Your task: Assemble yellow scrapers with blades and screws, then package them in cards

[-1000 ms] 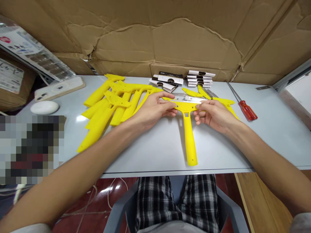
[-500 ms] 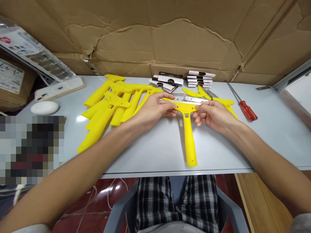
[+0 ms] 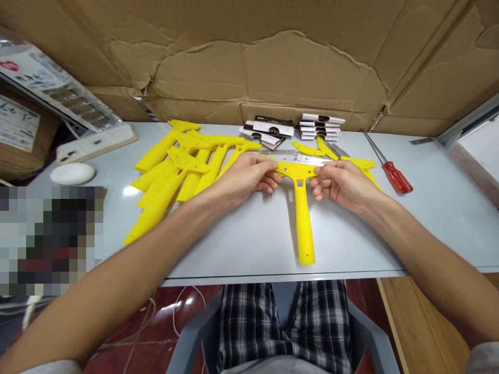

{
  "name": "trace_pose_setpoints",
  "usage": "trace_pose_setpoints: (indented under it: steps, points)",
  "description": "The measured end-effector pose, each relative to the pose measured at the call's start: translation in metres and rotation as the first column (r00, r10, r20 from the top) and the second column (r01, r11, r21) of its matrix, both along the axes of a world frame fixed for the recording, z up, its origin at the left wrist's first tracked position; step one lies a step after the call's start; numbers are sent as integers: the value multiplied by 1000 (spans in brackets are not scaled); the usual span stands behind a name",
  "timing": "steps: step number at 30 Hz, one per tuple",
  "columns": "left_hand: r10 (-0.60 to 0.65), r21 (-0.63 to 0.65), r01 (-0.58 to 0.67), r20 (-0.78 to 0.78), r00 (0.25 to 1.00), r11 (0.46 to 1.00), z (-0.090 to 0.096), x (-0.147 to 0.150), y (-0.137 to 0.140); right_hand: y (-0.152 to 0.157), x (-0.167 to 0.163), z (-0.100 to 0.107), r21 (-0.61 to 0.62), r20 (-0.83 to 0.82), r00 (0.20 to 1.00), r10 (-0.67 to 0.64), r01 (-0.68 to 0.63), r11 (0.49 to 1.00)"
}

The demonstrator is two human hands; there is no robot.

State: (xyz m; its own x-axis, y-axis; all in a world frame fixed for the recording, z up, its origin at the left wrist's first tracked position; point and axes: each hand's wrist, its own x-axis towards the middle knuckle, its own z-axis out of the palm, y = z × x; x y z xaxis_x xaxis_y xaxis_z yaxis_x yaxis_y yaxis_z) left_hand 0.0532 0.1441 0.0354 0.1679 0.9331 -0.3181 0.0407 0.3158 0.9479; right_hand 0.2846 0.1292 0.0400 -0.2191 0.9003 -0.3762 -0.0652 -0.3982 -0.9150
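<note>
A yellow scraper (image 3: 303,218) with a T-shaped head is held between my two hands, its handle pointing toward me. My left hand (image 3: 255,174) pinches the left end of the head, thumb on top. On the right end, my right hand (image 3: 338,181) grips with thumb and fingers. Two small holes show in the head, the left one with something metallic in it. Just behind the head lie metal blades (image 3: 284,155), partly covered by the scraper and my fingers. Loose yellow head pieces (image 3: 307,149) lie beyond my right hand, close to another yellow scraper (image 3: 360,163).
Several yellow scraper handles (image 3: 156,221) are heaped at left. Black-and-white blade packs (image 3: 319,126) stand against the cardboard (image 3: 312,72). A red-handled screwdriver (image 3: 396,177) lies right. At far left are a phone (image 3: 97,143) and a white oval object (image 3: 72,173).
My left fingers have drawn back from over the scraper's head to its left end. The scraper has shifted very slightly away from me; my right hand keeps its hold.
</note>
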Motion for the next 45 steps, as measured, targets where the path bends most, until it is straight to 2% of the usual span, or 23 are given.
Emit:
trace_pose_setpoints:
  steps: [6, 13, 20, 30, 38, 45]
  points:
    - [-59, 116, 66, -65, 996, 991, -1, -1, -3, 0, 0, 0, 7, -1, 1000, -5, 5, 1000]
    - [-101, 305, 179, -255, 962, 935, -1, -4, -4, 2, 1, -2, 33, 2, 1000, 0, 0, 999]
    - [-95, 320, 223, -372, 923, 921, 2, -2, -7, 1, 1, -1, 51, 21, 1000, -5, 4, 999]
    - [-97, 205, 141, -213, 972, 968, 9, 1, -7, 2, 1, -2, 18, 36, 999, 23, -24, 1000]
    - [-76, 179, 100, -135, 988, 979, 10, 1, -7, 4, 2, -3, -11, 32, 999, 16, -16, 1000]
    - [-11, 78, 2, 118, 993, 997, -1, 9, -10, 2, 1, -1, 11, -13, 1000, -9, 9, 1000]
